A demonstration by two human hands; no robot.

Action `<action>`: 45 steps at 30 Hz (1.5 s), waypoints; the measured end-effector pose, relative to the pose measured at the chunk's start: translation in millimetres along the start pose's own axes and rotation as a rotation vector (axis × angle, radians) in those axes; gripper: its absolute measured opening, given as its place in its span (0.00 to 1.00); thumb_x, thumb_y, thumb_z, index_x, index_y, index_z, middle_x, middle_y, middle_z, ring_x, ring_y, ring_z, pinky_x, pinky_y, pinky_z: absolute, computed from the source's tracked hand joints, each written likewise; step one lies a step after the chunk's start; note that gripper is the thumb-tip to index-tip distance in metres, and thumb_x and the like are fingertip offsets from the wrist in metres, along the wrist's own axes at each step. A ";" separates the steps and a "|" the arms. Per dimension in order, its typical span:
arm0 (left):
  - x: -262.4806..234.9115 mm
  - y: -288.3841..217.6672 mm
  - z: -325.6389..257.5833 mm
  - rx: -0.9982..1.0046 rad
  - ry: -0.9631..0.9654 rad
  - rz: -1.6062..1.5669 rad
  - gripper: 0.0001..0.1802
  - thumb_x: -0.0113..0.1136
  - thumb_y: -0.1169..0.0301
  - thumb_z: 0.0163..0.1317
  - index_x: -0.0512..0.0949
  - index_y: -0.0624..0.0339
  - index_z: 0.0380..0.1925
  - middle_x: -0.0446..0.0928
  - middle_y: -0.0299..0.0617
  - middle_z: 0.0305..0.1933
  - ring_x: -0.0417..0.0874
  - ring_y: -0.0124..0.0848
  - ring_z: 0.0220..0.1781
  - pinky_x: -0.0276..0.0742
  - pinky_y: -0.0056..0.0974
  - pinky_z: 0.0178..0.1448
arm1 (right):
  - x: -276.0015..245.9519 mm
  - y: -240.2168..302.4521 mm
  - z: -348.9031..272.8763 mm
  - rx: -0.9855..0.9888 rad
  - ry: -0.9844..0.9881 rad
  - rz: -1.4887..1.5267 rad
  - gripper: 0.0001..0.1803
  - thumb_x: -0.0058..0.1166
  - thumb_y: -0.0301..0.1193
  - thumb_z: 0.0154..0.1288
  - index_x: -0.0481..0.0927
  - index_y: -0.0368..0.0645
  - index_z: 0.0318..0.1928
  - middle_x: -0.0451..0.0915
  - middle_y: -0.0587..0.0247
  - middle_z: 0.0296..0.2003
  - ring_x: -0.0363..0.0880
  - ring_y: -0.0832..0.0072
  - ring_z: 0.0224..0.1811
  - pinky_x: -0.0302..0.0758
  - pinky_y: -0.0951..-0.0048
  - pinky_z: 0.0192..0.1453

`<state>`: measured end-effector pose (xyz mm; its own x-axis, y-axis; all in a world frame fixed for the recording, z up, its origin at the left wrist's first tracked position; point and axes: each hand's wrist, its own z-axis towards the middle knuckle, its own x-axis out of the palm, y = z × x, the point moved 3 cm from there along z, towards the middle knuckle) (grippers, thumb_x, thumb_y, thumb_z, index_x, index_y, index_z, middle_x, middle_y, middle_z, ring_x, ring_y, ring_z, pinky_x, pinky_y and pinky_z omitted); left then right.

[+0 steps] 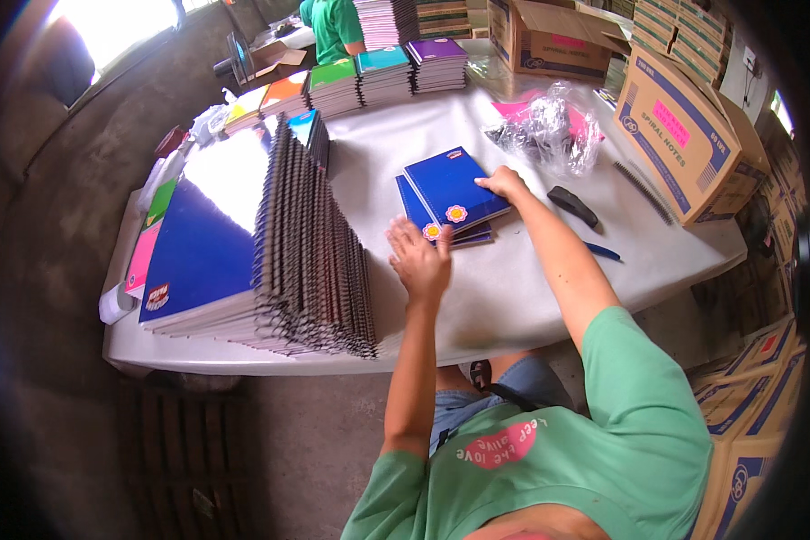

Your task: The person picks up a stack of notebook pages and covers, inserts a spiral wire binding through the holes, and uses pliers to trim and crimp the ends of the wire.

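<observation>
A person in a green T-shirt [594,459] is standing at a white-covered bench [423,315], the chest bearing a pink heart printed with white lettering. From where I'm watching, the left hand [420,263] is stretching flat, fingers extended, beside the lower-left corner of a few blue notebooks [454,184]; I can't tell whether it is touching them. The right hand [504,184] is pinching the top one's right edge. The notebooks are lying mid-bench, showing flower stickers [456,214] in pink, white and yellow. At left, a tall spiral-bound stack [310,243] is rising, its blue cover carrying a small red-and-white logo. At right, a black object [573,206] is lying before a carton [684,135] displaying blue printed lettering and a bright pink label. Beyond, coloured notebook piles [384,76] are lining the far edge, and a green-clad co-worker [336,27] is standing behind.
</observation>
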<state>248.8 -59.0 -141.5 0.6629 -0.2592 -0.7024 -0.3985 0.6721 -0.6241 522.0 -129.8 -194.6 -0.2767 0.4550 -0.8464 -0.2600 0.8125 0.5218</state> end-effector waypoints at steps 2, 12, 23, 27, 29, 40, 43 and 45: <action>40.9 26.2 12.5 -0.165 0.189 0.130 0.46 0.37 0.39 0.63 0.50 0.71 0.66 0.49 0.57 0.71 0.45 0.47 0.74 0.41 0.62 0.70 | -0.9 -8.2 7.1 0.043 0.062 0.082 0.32 0.67 0.53 0.44 0.80 0.34 0.38 0.81 0.49 0.37 0.81 0.62 0.40 0.76 0.64 0.44; 37.8 4.2 30.1 -0.199 0.435 0.257 0.40 0.32 0.38 0.63 0.58 0.54 0.66 0.51 0.47 0.72 0.31 0.44 0.76 0.28 0.70 0.67 | -25.6 -24.1 -16.1 -0.060 0.042 0.046 0.28 0.68 0.49 0.45 0.80 0.42 0.40 0.83 0.53 0.35 0.82 0.61 0.39 0.76 0.66 0.47; 12.0 -42.2 87.7 -0.079 0.207 -1.400 0.12 0.53 0.80 0.60 0.74 0.71 0.44 0.79 0.44 0.41 0.82 0.32 0.39 0.81 0.33 0.40 | -130.8 2.0 -182.8 -0.654 -0.521 1.001 0.10 0.59 0.29 0.60 0.71 0.41 0.35 0.78 0.56 0.24 0.80 0.68 0.23 0.72 0.71 0.25; -33.2 -110.5 48.1 0.273 0.080 -0.946 0.16 0.44 0.69 0.69 0.72 0.72 0.49 0.77 0.47 0.47 0.81 0.35 0.44 0.79 0.38 0.48 | -150.8 -15.1 -213.8 -0.687 -0.633 1.137 0.09 0.57 0.25 0.61 0.70 0.37 0.38 0.81 0.55 0.32 0.83 0.72 0.32 0.77 0.75 0.32; -38.6 -139.8 45.3 0.079 0.279 -1.424 0.17 0.45 0.67 0.69 0.72 0.71 0.50 0.77 0.47 0.48 0.81 0.34 0.44 0.79 0.37 0.48 | -155.1 -35.8 -210.4 -0.678 -0.736 1.107 0.09 0.56 0.24 0.62 0.69 0.38 0.37 0.81 0.54 0.35 0.83 0.72 0.33 0.78 0.76 0.33; -86.2 -159.6 11.2 0.470 -0.255 -0.320 0.08 0.51 0.79 0.62 0.78 0.64 0.39 0.79 0.42 0.37 0.79 0.31 0.39 0.72 0.34 0.43 | -229.8 -170.8 -123.0 -0.469 -0.543 1.040 0.10 0.56 0.34 0.62 0.80 0.39 0.37 0.82 0.57 0.37 0.79 0.75 0.42 0.73 0.71 0.48; -64.9 -190.9 -24.7 0.692 -0.075 0.093 0.09 0.53 0.82 0.55 0.79 0.61 0.34 0.78 0.43 0.34 0.79 0.36 0.36 0.70 0.37 0.43 | -242.8 -266.0 -43.4 -0.186 -0.842 0.118 0.24 0.56 0.37 0.60 0.69 0.44 0.55 0.75 0.56 0.50 0.74 0.59 0.52 0.73 0.59 0.50; -40.8 -171.8 -38.4 0.821 0.108 0.277 0.10 0.55 0.82 0.51 0.80 0.59 0.33 0.77 0.43 0.32 0.78 0.38 0.36 0.69 0.39 0.45 | -220.5 -299.6 -21.5 0.130 -0.616 -0.193 0.31 0.59 0.44 0.55 0.67 0.54 0.59 0.68 0.58 0.56 0.67 0.59 0.59 0.67 0.45 0.55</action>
<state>265.9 -190.5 -18.7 0.5298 -0.0485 -0.8467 0.0734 0.9972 -0.0112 641.1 -481.4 -162.0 0.3536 0.3910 -0.8497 -0.1274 0.9201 0.3704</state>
